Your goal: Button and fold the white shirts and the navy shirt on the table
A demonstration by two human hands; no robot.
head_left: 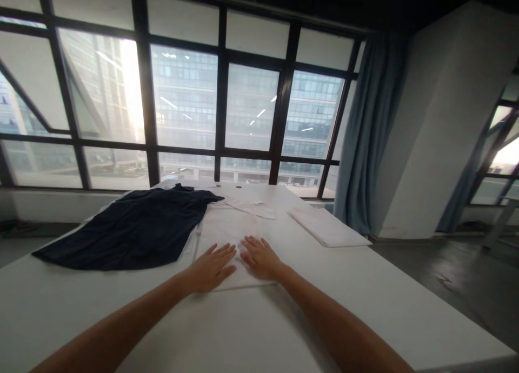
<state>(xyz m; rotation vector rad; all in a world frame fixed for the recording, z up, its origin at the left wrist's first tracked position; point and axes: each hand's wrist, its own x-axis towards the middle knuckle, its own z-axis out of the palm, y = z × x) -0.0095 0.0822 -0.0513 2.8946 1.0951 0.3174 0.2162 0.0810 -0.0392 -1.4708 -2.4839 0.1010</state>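
A white garment (227, 227), apparently a shirt with one sleeve (255, 208) lying across its far end, is spread in front of me. My left hand (213, 267) rests flat on its near left part, fingers apart. On the near right part lies my right hand (259, 258), palm down with the fingers stretched out. Only a small gap separates the two hands, and neither grips the cloth. To the left a dark navy garment (133, 230) lies spread out, beside the white one and seemingly over part of its left edge.
A folded white cloth (326, 227) lies near the right edge of the white table (348, 297). Beyond the table stand large black-framed windows (251, 108). A blue curtain (365, 130) hangs beside a pale column (430, 135) at the right.
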